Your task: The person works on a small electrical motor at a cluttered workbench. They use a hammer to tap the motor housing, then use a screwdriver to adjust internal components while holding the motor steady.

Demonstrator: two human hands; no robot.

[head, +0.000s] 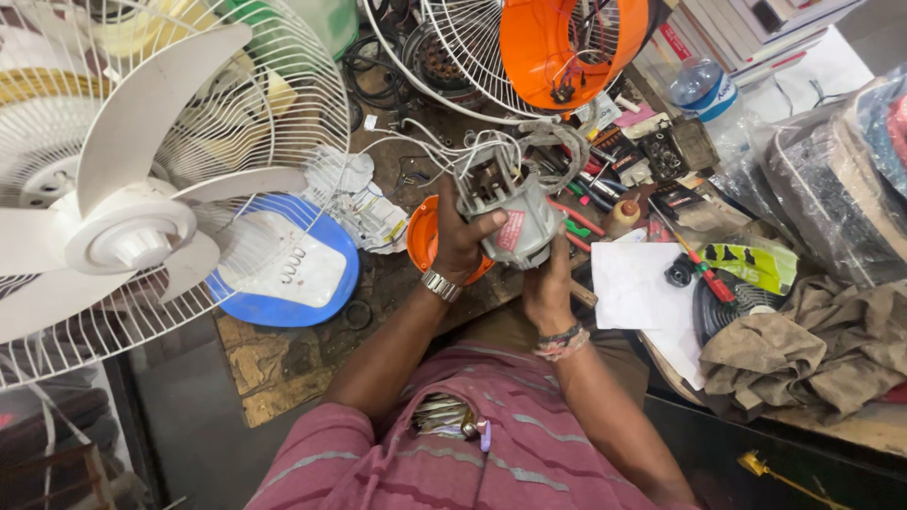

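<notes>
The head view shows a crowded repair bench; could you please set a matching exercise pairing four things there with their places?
Things:
1. fan motor
2. white fan
3. water bottle
4. brown cloth

Places:
A. far left, inside a wire guard
B. bench's right edge, crumpled
C. held in both hands
D. upper right, beside books

Pairs: 1-C, 2-A, 3-D, 4-B

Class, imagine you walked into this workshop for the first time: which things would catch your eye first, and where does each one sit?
A grey fan motor with loose white wires is held over the bench by both hands, the left hand gripping its side and the right hand under it. At far left a white fan with broad blades fills its wire cage, a blue and white base beside it. At top, an orange housing sits against another wire guard.
</notes>
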